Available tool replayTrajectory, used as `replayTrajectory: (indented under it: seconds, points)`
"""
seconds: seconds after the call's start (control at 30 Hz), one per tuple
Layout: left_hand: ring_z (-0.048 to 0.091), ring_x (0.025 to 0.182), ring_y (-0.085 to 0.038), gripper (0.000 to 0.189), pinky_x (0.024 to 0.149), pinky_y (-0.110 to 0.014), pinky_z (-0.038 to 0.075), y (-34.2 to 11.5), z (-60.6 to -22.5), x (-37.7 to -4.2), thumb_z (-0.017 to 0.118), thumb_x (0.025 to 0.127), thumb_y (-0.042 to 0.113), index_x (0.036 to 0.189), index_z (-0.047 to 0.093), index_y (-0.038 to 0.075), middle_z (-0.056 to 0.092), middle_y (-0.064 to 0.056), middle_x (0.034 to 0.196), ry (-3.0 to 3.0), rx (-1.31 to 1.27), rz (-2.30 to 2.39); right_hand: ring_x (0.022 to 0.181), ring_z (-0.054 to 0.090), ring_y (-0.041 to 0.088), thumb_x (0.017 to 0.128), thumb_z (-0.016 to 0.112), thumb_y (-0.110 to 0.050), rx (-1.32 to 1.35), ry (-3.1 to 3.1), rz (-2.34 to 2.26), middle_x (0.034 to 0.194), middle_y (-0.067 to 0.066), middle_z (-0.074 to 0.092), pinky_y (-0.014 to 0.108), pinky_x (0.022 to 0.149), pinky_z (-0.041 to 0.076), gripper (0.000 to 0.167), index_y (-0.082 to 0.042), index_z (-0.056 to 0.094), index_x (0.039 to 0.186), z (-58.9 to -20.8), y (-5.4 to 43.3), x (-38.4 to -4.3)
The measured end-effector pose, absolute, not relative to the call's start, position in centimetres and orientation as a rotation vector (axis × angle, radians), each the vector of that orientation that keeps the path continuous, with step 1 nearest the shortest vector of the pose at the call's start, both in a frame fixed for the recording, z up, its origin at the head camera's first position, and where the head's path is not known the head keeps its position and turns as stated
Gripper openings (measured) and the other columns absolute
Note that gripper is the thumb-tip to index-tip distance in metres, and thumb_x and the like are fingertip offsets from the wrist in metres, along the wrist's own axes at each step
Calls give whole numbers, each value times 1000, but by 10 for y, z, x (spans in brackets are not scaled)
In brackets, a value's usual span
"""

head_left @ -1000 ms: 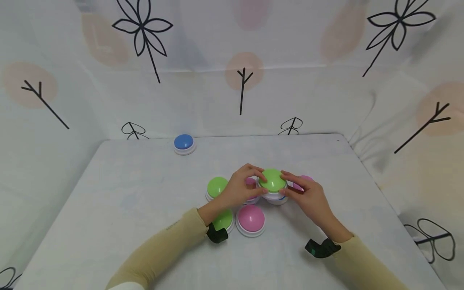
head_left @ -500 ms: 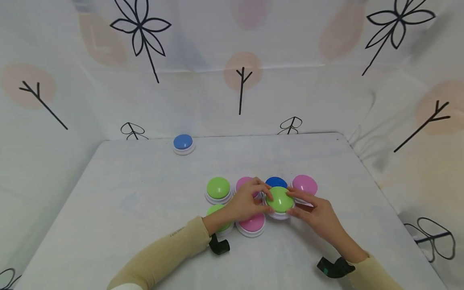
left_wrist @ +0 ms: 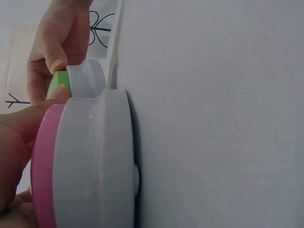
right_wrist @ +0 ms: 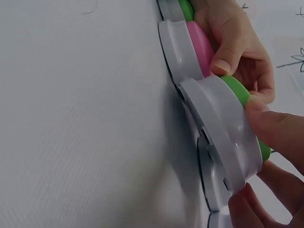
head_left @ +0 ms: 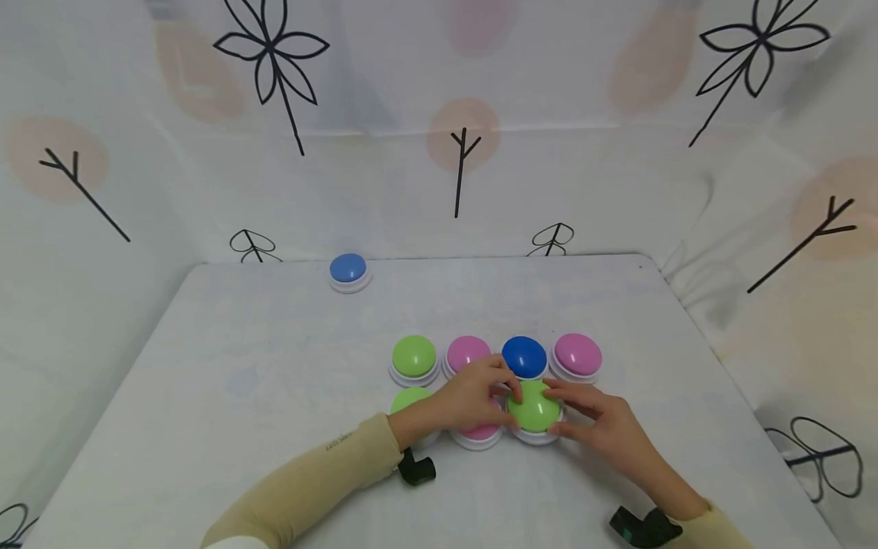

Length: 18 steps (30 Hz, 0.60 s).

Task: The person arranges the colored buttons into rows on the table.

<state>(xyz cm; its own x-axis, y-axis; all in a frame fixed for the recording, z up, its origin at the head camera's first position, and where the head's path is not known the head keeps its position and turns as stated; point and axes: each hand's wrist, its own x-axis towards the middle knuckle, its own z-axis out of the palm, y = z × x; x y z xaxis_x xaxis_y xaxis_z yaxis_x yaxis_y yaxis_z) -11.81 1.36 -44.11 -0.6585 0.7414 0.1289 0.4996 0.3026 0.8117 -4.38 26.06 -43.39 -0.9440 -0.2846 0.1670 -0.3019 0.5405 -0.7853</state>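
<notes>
My left hand and right hand pinch a green-topped push button from either side in the head view. Its white base looks tilted and partly off the table in the right wrist view. Just behind it sits a dark blue button. On its left a pink button is mostly covered by my left hand. The left forearm partly hides another green button. In the back row stand a green button, a pink one and, at the right end, another pink one.
A lighter blue button stands apart near the back edge of the white table. Patterned fabric walls rise behind and on both sides. A black wrist camera hangs from the right wrist.
Both hands have brought the green button toward the front and down, from above the dark blue button to the spot before it. The dark blue button and the pink ones behind are now uncovered.
</notes>
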Motion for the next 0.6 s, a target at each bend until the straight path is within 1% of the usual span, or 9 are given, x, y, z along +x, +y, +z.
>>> replayTrajectory:
  seconds: [0.1, 0.2, 0.33, 0.43, 0.53, 0.6]
  points:
    - [55, 100, 2, 27, 84, -10, 48, 15, -441, -117, 89, 76, 23, 94, 69, 20, 51, 9, 99, 2359, 1139, 1191, 123, 46, -10, 79, 85, -13, 563, -2739, 1377, 133, 4, 63, 17, 92, 47, 47, -17, 71, 123, -437, 262, -44]
    - [55, 98, 2, 27, 83, -9, 47, 16, -442, -117, 89, 76, 27, 93, 68, 21, 52, 10, 98, 2400, 1186, 1128, 121, 50, -6, 77, 86, -12, 559, -2767, 1335, 133, 3, 63, 20, 91, 50, 49, -18, 71, 123, -440, 263, -43]
    - [56, 95, 3, 28, 81, -8, 46, 17, -441, -116, 89, 76, 31, 92, 68, 21, 53, 10, 98, 2431, 1240, 1076, 117, 58, 5, 76, 86, -11, 569, -2791, 1287, 132, 4, 64, 27, 88, 54, 50, -18, 71, 123, -442, 266, -42]
    - [57, 94, 3, 29, 81, -7, 46, 16, -440, -115, 89, 75, 32, 93, 68, 21, 54, 10, 98, 2447, 1257, 1052, 115, 62, 11, 76, 86, -9, 585, -2786, 1292, 131, 7, 64, 26, 87, 54, 50, -16, 71, 123, -444, 266, -42]
    - [57, 94, 2, 30, 81, -7, 45, 16, -440, -115, 89, 76, 32, 94, 68, 20, 55, 9, 99, 2459, 1271, 1033, 114, 63, 12, 77, 86, -10, 592, -2791, 1295, 131, 8, 64, 26, 86, 55, 49, -15, 71, 123, -445, 266, -43]
    - [56, 94, 1, 30, 81, -6, 44, 16, -441, -115, 88, 76, 33, 95, 68, 20, 55, 9, 100, 2470, 1283, 1019, 113, 62, 11, 77, 86, -11, 578, -2800, 1304, 132, 8, 64, 27, 87, 55, 49, -15, 71, 123, -446, 266, -43]
